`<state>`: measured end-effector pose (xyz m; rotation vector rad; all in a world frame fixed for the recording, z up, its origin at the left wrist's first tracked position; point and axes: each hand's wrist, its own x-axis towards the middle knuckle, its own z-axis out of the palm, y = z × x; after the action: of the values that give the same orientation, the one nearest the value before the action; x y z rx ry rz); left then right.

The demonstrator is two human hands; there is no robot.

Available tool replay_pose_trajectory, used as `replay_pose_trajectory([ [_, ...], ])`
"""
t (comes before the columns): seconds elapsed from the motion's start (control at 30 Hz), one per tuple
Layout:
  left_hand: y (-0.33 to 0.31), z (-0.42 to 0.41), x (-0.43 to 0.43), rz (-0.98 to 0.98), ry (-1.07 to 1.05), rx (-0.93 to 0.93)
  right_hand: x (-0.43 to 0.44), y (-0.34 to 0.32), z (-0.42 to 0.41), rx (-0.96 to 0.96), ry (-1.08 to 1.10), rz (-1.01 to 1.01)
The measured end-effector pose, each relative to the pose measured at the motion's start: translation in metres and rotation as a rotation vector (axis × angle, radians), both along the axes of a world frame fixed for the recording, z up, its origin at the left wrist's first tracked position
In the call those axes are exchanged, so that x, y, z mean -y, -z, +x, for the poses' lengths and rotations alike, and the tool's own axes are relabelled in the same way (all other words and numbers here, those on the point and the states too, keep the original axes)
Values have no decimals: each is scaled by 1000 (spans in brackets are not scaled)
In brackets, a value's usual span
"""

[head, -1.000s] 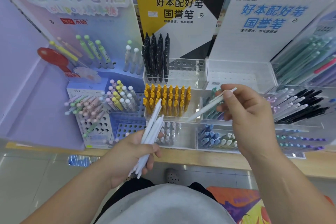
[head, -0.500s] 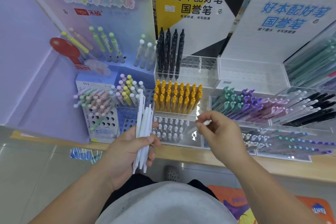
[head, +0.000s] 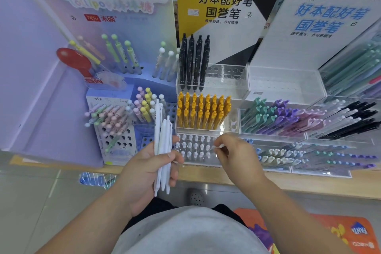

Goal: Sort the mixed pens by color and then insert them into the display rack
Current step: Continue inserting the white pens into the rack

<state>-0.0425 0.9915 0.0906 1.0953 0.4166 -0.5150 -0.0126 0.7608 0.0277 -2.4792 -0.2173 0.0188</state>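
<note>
The left hand is wrapped round a bundle of white pens. They have slim round barrels of smooth matt plastic with flat clips. Their tops stand above the fingers and their tips poke out below the palm. They overlap, so their number is hard to count.

Just to its right, the right hand pinches a single white pen between thumb and fingertips. Only a short pale end shows. The rest is hidden behind the fingers, so I cannot tell whether its tip sits in a hole.

Just beyond both hands stands the display rack, made of clear glossy acrylic in stepped tiers drilled with round holes. Its nearest tier, between the hands, holds rows of racked white pens, their rounded tops up. Beyond them yellow pens are packed upright, and farther still stand four black pens.

To the right of the right hand, clear trays hold slanting coloured pens in teal, purple, grey and black, smeared toward the frame edge. The pale wooden worktop runs beneath the hands.
</note>
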Motion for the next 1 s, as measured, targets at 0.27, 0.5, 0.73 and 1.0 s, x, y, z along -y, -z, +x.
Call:
replay_pose_trajectory([
  [0.27,-1,3,-5,5,37,-9,-7,6,-1,30,-1,-16],
  [0.5,-1,3,-6,-25,47,-25,-12,12,-1,-49,61,-90],
  [0.73,-3,4,-8,-33,67,-33,-16,9,1,-128,60,-164],
  [1.0,-21,7,2,-61,209,-14,-16,-61,-5,-206,282,493],
])
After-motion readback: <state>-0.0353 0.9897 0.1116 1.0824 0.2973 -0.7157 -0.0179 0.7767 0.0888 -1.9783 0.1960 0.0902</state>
